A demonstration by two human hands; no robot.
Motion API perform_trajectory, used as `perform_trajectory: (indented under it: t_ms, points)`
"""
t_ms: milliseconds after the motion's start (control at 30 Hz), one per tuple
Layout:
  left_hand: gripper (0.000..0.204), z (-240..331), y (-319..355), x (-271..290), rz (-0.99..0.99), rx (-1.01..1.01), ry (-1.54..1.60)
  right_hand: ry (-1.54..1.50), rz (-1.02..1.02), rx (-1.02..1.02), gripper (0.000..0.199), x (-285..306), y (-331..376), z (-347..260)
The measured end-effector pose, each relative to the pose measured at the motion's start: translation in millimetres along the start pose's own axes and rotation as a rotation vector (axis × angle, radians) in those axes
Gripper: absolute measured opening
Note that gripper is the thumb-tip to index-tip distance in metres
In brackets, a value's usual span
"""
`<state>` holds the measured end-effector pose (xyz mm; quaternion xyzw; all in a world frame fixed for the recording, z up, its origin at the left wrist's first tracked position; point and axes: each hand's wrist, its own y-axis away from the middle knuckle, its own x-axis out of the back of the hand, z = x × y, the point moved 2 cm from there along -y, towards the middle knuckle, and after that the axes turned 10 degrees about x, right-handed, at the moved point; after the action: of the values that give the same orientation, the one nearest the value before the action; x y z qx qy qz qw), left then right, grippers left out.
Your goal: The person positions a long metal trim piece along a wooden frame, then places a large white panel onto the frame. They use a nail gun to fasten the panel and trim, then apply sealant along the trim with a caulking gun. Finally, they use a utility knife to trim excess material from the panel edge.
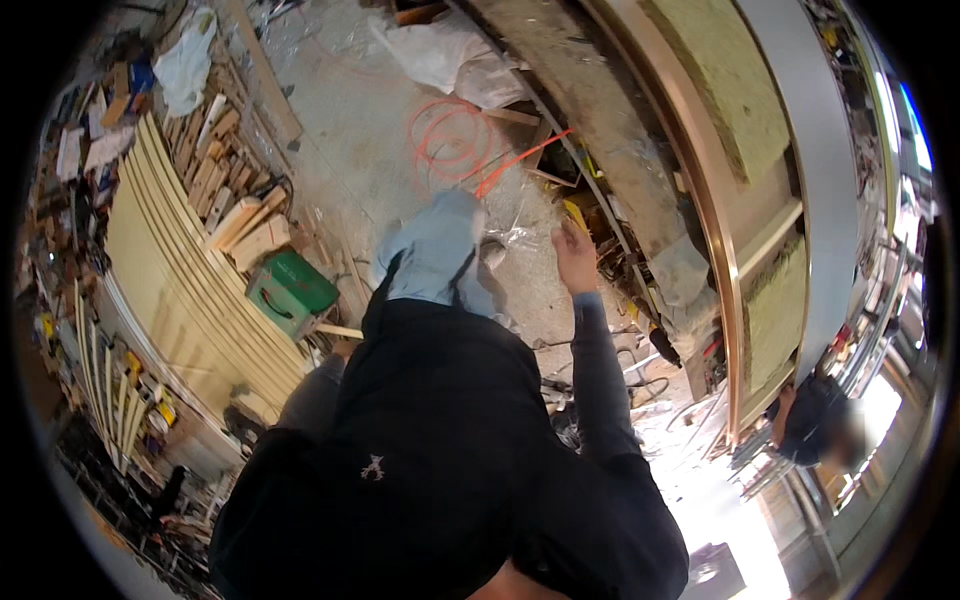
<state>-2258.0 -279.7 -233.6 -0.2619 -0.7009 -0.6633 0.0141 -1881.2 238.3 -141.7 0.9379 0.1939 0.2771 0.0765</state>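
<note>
My right hand [577, 262] reaches forward beside the workbench, its fingers curled. A narrow yellow piece [573, 212] shows right at the fingertips; whether the hand grips it or only overlaps it is unclear. Low at my left side, my left hand [345, 348] is mostly hidden by my dark jacket, and its fingers cannot be made out. Close to it lies the end of a thin wooden strip [338, 330]. A green metal case [292, 292] with a dark handle stands just beyond that hand.
Long pale boards [190, 300] and stacked wood offcuts [215, 170] fill the left. An orange hose [455, 140] coils on the floor ahead. At right runs a cluttered workbench [600, 90], with a large insulation-filled panel [770, 230] above. A co-worker [815, 420] is at far right.
</note>
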Motion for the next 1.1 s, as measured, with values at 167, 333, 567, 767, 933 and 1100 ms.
perform_trajectory:
  t_ms: [167, 333, 567, 767, 933, 1100]
  points:
    - [0.04, -28.4, -82.5, 19.5, 0.176, -0.169, 0.275, 0.011, 0.218, -0.222, 0.044, -45.9, -127.3, 33.1]
    - [0.044, -61.3, -104.4, 85.2, -0.095, -0.15, 1.332, 1.007, 0.19, -0.109, 0.048, -57.7, -261.7, 39.6]
    - [0.039, -68.9, -122.0, 230.3, -0.087, 0.166, 0.669, 1.173, 0.403, -0.076, 0.067, -65.3, -353.5, 52.0]
    - [0.036, -76.2, -133.0, 244.4, -0.115, 0.251, 0.632, 0.955, 0.454, -0.39, 0.067, -28.7, -384.3, 91.7]
    - [0.035, -29.7, -161.8, 281.2, -0.013, 0.103, 0.476, 0.432, 0.56, -0.321, 0.044, -8.4, -371.3, 135.1]
    - [0.033, 126.1, -234.1, 253.4, 0.099, -0.127, 0.243, 0.565, 0.577, -0.423, 0.041, -12.1, -291.8, 141.0]
